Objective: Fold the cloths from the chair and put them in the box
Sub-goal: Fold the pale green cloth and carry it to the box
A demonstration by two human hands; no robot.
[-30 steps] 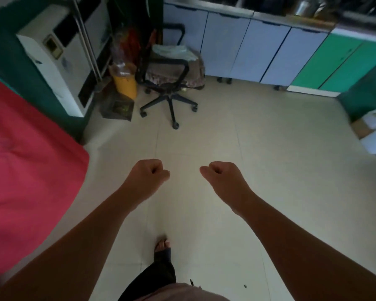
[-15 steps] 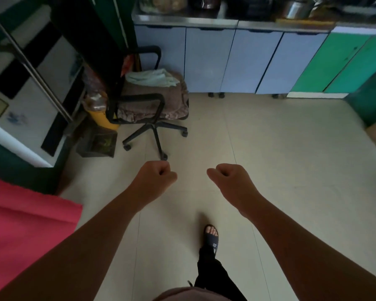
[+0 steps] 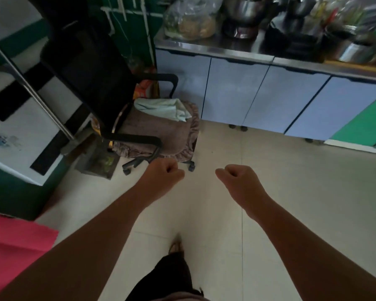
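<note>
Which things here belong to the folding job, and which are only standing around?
For the job:
pale cloth
office chair
left hand, fisted, empty
right hand, fisted, empty

Only lying about:
bagged food
steel pots
pink sheet

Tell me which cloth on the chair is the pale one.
The crumpled light-green cloth at the seat's back; the other, the brown cover, spreads over the seat.
</note>
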